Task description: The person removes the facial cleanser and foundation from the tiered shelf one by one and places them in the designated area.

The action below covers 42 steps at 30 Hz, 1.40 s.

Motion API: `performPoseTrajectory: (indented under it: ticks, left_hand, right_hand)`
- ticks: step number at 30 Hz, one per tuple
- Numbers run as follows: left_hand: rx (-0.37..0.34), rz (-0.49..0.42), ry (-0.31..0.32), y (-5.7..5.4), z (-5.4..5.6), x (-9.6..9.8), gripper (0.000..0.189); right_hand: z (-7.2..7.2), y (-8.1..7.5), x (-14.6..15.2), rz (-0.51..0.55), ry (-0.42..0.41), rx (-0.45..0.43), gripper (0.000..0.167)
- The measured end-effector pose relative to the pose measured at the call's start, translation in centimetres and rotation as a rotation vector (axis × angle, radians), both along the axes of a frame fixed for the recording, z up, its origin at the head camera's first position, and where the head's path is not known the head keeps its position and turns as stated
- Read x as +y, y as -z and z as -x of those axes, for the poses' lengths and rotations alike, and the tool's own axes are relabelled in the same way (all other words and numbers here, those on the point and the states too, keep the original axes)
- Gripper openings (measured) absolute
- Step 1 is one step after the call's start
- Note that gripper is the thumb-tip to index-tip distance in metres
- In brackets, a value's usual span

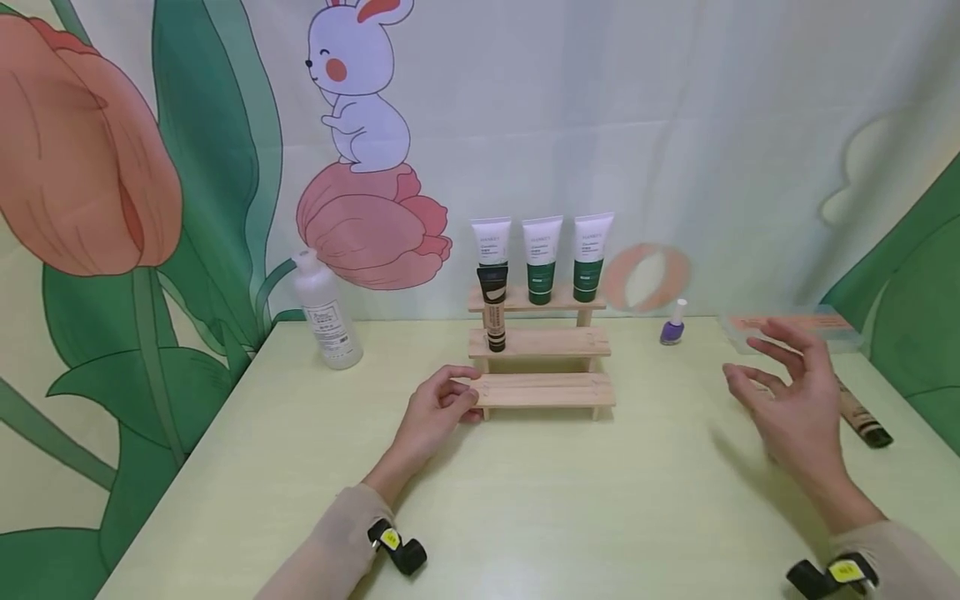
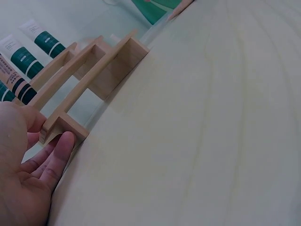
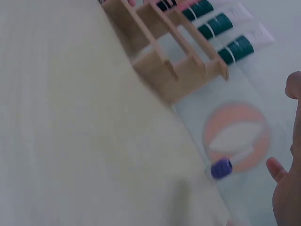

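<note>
A three-step wooden display rack stands near the back of the table. My left hand pinches the left end of its lowest step, thumb and fingers around the board in the left wrist view. Three white-and-green squeeze tubes stand on the top step. On the middle step, at its left end, is a beige tube with a black cap. My right hand hovers over the right side with nothing in it, fingers loosely bent and parted from the thumb. Partly behind it, a second beige-and-black tube lies on the table.
A purple nail polish bottle with a white cap stands right of the rack. Further right, a flat clear box lies at the back edge. On the left stands a white pump bottle. A printed curtain hangs behind the table.
</note>
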<state>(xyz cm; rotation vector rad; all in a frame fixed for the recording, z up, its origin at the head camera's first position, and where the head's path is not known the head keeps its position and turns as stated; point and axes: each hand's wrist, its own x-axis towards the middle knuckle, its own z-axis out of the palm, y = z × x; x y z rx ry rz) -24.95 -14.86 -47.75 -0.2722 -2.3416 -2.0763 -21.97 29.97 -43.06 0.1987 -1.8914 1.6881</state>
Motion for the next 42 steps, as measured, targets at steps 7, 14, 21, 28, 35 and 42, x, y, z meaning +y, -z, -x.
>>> performPoseTrajectory:
  ticks: [7,14,21,28,35,42]
  left_hand:
    - [-0.006,0.009,-0.015,0.0,0.0,0.1,0.027]
    - [0.002,0.007,-0.008,0.1,0.0,0.1,0.027]
    - [0.007,-0.002,-0.004,0.2,0.1,0.1,0.027]
    - [0.010,0.005,-0.005,0.0,0.1,0.0,0.026]
    - [0.001,0.012,-0.004,0.1,0.1,0.0,0.026]
    - [0.005,0.016,-0.001,0.2,0.2,0.0,0.027]
  right_hand:
    - [1.7,-2.7,-5.7,-0.084,-0.140,0.103,0.075]
    - [3.6,-4.0,-11.4,-0.140,-0.239,0.127,0.071]
    - [5.3,-4.7,-16.5,-0.093,-0.332,0.118,0.069]
    - [6.4,-4.4,-20.2,-0.051,-0.419,0.090,0.072]
    - [7.2,-3.8,-22.4,-0.048,-0.442,0.056,0.068]
    - [7.8,-3.5,-23.8,-0.077,-0.452,0.015,0.066]
